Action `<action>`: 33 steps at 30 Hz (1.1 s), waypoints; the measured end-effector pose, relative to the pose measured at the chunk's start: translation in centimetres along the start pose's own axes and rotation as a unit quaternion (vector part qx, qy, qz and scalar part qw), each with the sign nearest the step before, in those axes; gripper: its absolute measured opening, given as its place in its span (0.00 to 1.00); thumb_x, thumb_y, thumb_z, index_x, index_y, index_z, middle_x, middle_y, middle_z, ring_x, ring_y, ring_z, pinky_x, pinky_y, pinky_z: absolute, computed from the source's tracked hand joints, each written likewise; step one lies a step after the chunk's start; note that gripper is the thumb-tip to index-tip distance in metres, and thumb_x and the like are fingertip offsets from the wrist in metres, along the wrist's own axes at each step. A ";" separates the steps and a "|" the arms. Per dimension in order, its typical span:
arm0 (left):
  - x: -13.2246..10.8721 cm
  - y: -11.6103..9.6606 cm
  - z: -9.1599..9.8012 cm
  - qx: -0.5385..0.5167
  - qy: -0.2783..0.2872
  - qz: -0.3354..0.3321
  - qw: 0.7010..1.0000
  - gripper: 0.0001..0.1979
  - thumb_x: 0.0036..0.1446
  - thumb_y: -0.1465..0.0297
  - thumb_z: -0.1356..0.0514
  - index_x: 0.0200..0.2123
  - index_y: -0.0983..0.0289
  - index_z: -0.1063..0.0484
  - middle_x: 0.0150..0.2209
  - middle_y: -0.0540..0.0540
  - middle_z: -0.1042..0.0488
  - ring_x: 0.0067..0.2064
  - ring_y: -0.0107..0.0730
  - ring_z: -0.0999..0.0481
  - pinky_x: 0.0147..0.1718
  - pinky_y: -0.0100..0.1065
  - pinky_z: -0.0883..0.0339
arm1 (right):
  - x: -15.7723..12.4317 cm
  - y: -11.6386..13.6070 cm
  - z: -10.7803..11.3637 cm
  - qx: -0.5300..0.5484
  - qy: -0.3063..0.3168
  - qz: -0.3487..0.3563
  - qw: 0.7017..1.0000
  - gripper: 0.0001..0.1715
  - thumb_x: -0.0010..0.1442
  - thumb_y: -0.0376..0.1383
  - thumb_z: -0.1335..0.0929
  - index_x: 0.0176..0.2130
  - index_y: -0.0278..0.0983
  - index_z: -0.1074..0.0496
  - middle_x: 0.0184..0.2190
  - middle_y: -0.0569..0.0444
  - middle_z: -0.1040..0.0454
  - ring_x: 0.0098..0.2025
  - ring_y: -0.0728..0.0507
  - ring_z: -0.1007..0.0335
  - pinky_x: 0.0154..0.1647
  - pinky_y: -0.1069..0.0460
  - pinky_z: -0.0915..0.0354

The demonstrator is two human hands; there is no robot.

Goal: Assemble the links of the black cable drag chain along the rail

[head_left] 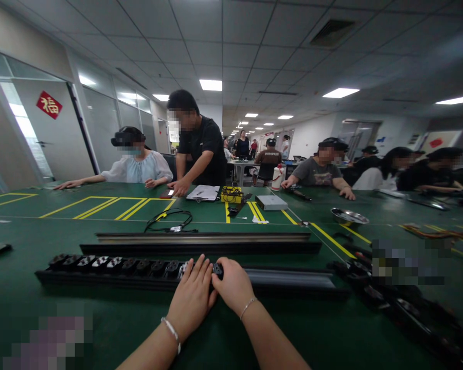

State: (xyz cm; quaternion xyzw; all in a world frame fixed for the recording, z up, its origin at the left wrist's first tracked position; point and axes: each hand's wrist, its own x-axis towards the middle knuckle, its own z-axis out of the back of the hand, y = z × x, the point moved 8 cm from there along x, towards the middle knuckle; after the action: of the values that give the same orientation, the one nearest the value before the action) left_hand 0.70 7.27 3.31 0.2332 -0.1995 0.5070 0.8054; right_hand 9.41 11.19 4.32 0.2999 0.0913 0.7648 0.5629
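"Wrists sit closest on my feed, each wearing a thin bracelet (pixel 172 331). Ahead of them the left hand (pixel 193 295) lies flat, fingers stretched loose over the long black power-strip rail (pixel 293 280). The right hand (pixel 231 285) is curled, pinching a small black plastic socket module (pixel 217 269) at about the rail's middle."

"What's around it?"

"Left of the hands, a row of glossy black-and-white socket inserts (pixel 111 263) sits in the channel, packed edge to edge. To the right the channel is bare, smooth and matte. Just behind runs a second long rail with a silvery metal lip (pixel 200 238), parallel and apart. Beyond it a thin black cable (pixel 170 218) loops on the green felt-like table mat (pixel 61 226), which is crossed by yellow lines."

"Anything in the way?"

"The left fingers cover the spot where the inserts meet the module, so I can't tell if it's seated. Farther off I see a shallow round steel bowl (pixel 349 217), a flat grey box (pixel 270 202), and a clipboard with white paper (pixel 203 193). A standing person in a black shirt (pixel 202 149) leans a hand on the mat."
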 end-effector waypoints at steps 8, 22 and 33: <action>-0.2 -0.3 -0.7 -0.004 0.006 0.010 1.000 0.22 0.54 0.64 0.50 0.50 0.67 0.35 0.54 0.60 0.34 0.58 0.41 0.41 0.57 0.43 0.50 | 0.0 -0.2 0.4 -0.015 -0.003 -0.002 1.000 0.12 0.50 0.37 0.35 0.37 0.38 0.30 0.33 0.53 0.28 0.40 0.45 0.34 0.43 0.53 0.42; -0.2 -0.2 -0.9 -0.018 0.038 0.022 0.999 0.22 0.54 0.66 0.51 0.51 0.67 0.37 0.54 0.60 0.35 0.56 0.41 0.38 0.57 0.46 0.50 | -0.2 -0.3 0.4 -0.024 -0.001 -0.010 1.000 0.11 0.51 0.36 0.37 0.37 0.37 0.31 0.32 0.52 0.28 0.38 0.46 0.35 0.40 0.54 0.43; -0.2 -0.3 -0.9 -0.024 0.030 0.021 0.999 0.22 0.53 0.67 0.51 0.51 0.66 0.37 0.54 0.60 0.34 0.56 0.41 0.38 0.56 0.48 0.50 | -0.3 -0.3 0.5 -0.023 -0.006 -0.007 1.000 0.11 0.51 0.36 0.37 0.37 0.38 0.32 0.33 0.53 0.28 0.39 0.46 0.34 0.41 0.54 0.42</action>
State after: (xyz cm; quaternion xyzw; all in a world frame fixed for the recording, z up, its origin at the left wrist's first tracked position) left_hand 0.95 7.58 2.39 0.1938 -0.1923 0.5257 0.8057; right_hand 10.00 10.99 4.43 0.2909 0.0725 0.7609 0.5754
